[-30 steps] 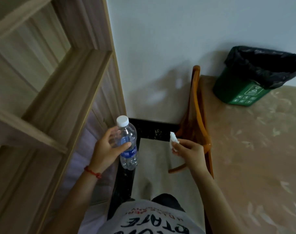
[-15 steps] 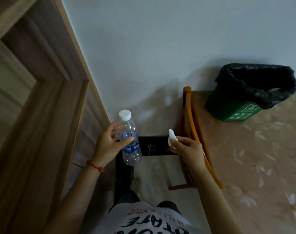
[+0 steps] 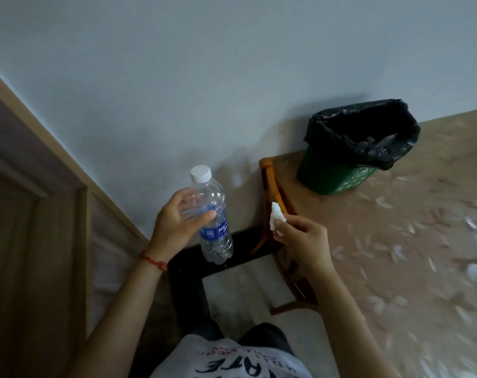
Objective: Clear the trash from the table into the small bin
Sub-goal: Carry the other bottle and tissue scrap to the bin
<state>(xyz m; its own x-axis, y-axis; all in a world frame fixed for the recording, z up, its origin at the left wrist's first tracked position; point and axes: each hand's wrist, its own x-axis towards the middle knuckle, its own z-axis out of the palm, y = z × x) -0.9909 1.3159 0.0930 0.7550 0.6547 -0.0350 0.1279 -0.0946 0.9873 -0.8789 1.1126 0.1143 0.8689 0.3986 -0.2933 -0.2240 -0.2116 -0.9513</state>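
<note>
My left hand [image 3: 178,223] grips a clear plastic water bottle [image 3: 212,216] with a white cap and blue label, held upright over the floor. My right hand [image 3: 304,238] pinches a small crumpled white tissue [image 3: 276,219] between thumb and fingers. The small green bin [image 3: 332,178], lined with a black bag, stands on the beige patterned table [image 3: 409,255] near the wall, up and to the right of both hands. Its mouth is open and dark inside.
An orange wooden chair [image 3: 272,186] stands against the table's left edge, right behind the tissue. A wooden shelf unit [image 3: 41,214] fills the left side. A pale wall lies ahead. Dark and light floor tiles [image 3: 240,285] show below the hands.
The view has swung right and up, so the shelf slid out to the left and the bin sits nearer the centre. Both hands keep their hold and rose slightly.
</note>
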